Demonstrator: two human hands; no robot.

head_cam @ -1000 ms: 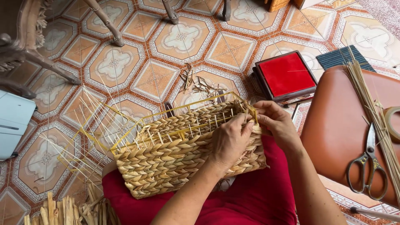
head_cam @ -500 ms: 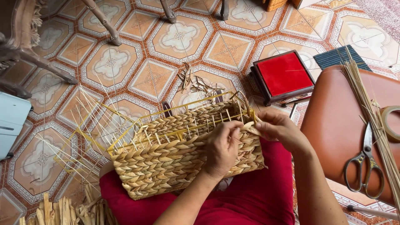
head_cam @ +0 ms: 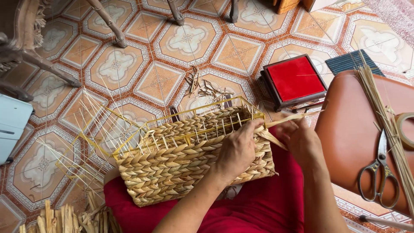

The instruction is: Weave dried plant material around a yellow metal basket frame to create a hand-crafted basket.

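Woven straw fills the middle of the view: a rectangular basket [head_cam: 189,162] of braided strands rests on the person's lap, over red cloth [head_cam: 254,207], with a yellow wire frame [head_cam: 172,118] rising above its unfinished rim and thin pale stakes poking up along the top edge. The left hand [head_cam: 237,149] lies flat against the basket's front wall near its right corner, fingers [head_cam: 252,129] curled over the rim and pressed together onto the weave. The right hand [head_cam: 297,136] sits just beside that corner, its fingers pinching a flat straw strand [head_cam: 286,120] that runs from the basket's edge out to the right; exactly how the fingertips close on it cannot be told, since they are partly hidden behind the strand. To the right, a brown leather seat [head_cam: 349,142] carries a pair of scissors [head_cam: 379,172], a bundle of long thin reeds [head_cam: 384,116] and part of a tape roll [head_cam: 405,129] at the picture's edge. On the patterned tile floor [head_cam: 116,64] beyond the basket stand a small dark box with a red top [head_cam: 295,80] and a dark ribbed mat [head_cam: 351,62], while loose straw scraps [head_cam: 205,88] lie near the basket's far side. More cut straw pieces [head_cam: 64,218] are heaped at the lower left, and dark wooden furniture legs [head_cam: 108,21] stand along the top.
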